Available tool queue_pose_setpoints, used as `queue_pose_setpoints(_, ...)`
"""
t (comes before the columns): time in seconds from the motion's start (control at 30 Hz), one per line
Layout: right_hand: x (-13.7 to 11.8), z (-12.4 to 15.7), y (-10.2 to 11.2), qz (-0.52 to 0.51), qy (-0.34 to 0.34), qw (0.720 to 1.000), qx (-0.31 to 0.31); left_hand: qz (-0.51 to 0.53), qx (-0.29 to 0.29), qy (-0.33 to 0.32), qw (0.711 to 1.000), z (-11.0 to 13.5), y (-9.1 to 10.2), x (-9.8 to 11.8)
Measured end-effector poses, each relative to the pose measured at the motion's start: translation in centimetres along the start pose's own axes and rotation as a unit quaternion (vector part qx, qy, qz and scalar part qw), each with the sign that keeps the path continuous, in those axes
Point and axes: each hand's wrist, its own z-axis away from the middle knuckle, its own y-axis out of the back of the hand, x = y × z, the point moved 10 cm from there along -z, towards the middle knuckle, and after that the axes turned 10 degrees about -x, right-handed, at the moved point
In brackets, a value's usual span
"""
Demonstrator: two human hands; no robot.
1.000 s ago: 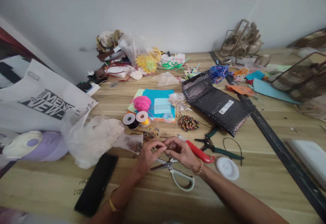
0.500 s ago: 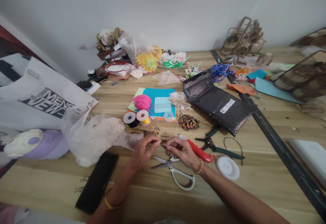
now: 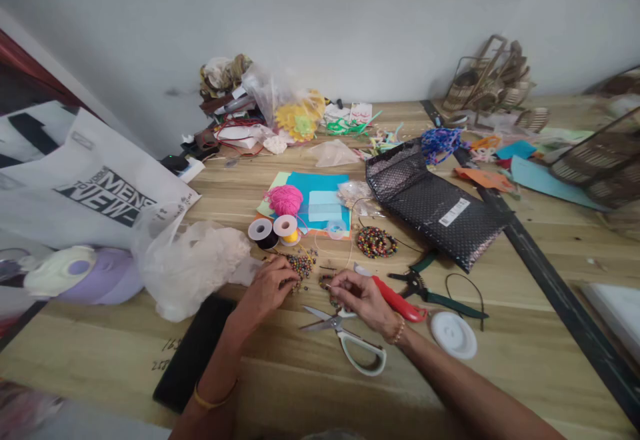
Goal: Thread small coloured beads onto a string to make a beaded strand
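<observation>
My left hand [image 3: 267,288] reaches into a small heap of multicoloured beads [image 3: 301,265] on the wooden table, its fingertips pinched together at the heap. What they pinch is too small to see. My right hand [image 3: 356,295] rests just right of it, thumb and forefinger pinched on a thin beading thread [image 3: 327,287] with a few beads on it. Scissors with white handles [image 3: 350,340] lie directly below my right hand. A finished coil of coloured beads [image 3: 376,242] lies behind it.
Red-handled cutter [image 3: 397,300], green pliers [image 3: 433,290] and a white lid [image 3: 453,335] sit to the right. Thread spools [image 3: 274,230], pink yarn [image 3: 285,199] and blue paper [image 3: 320,200] lie behind. A black phone [image 3: 193,353] and plastic bag [image 3: 187,263] are left; a black padded mailer [image 3: 435,207] is right.
My hands were together in front of me; my left hand has moved away to the bead heap, while my right hand stays, still pinching the thread.
</observation>
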Motion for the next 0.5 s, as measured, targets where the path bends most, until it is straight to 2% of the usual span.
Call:
queue_pose_setpoints(0.17,0.4,0.0,0.1,-0.025,-0.014,1.000,0.004,-0.058,-0.022,-0.007,0.998,0.1,-0.5,0.4)
queue_pose_setpoints(0.5,0.5,-0.1,0.2,-0.040,-0.014,0.999,0.011,-0.088,0.002,-0.030,0.996,-0.2,-1.4,0.3)
